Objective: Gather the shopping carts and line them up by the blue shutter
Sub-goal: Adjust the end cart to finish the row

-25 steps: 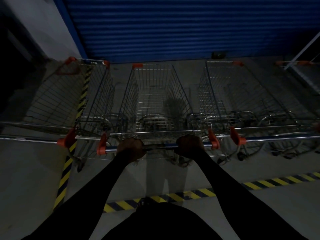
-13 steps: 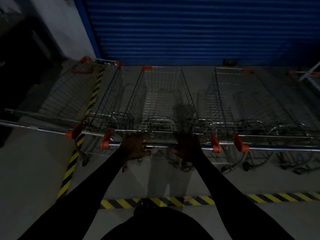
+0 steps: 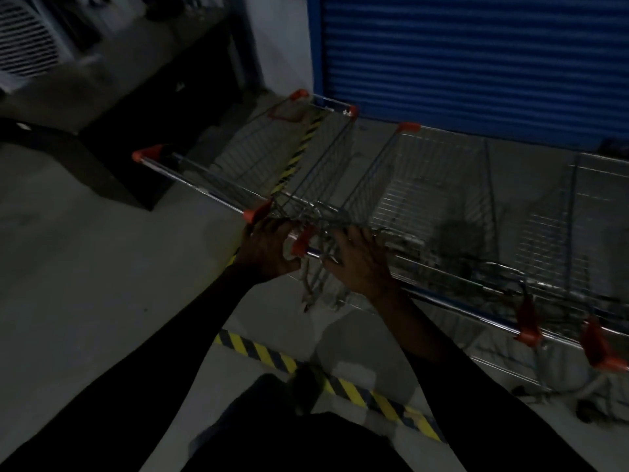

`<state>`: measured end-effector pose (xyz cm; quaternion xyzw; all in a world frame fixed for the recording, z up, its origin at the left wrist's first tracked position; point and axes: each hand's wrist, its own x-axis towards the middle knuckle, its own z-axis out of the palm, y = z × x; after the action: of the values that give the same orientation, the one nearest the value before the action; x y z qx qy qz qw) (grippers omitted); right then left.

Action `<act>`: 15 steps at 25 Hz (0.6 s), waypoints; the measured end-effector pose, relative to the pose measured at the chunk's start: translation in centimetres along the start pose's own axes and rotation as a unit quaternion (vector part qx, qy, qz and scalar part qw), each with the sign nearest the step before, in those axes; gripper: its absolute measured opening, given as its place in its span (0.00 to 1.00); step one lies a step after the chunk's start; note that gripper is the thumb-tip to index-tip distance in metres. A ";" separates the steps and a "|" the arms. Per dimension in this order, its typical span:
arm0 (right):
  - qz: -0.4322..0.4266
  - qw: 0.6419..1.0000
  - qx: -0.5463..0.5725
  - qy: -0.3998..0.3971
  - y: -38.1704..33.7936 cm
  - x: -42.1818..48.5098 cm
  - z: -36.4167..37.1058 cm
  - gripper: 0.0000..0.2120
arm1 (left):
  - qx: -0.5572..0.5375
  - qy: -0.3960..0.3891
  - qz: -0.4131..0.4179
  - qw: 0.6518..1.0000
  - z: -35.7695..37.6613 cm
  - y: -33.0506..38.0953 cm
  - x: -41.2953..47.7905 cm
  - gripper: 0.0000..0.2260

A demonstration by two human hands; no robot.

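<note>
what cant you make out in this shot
Head view, dark and motion-blurred:
- Right cart: cut off by the right edge.
- Left hand: blur hides whether it grips the middle cart's handle.
- Feet: hidden by the person's own body.
- White grille, top left: too blurred to identify.

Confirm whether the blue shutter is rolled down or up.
Down: the blue shutter shows unbroken slats right to the floor.

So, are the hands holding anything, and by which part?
Nothing is gripped: the left hand and right hand are open, fingers spread, at the left end of the middle cart's handle; contact unclear.
</note>
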<state>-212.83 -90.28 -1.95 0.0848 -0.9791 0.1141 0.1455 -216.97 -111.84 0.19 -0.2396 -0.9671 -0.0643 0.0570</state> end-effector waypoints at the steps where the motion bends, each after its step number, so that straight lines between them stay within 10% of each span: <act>1: -0.010 1.000 0.004 0.002 -1.2 0.9 0.2 0.28 | 0.007 -0.005 -0.010 1.000 -0.2 -1.7 0.2 0.37; 15: 0.025 0.994 0.038 -0.103 -20.5 22.9 12.6 0.34 | 0.018 -0.118 0.094 0.988 -2.1 -35.7 11.3 0.39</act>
<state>-233.70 -116.08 -2.70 0.0775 -0.9855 0.1457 0.0381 -243.48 -138.32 0.43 -0.3345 -0.9411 -0.0125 -0.0474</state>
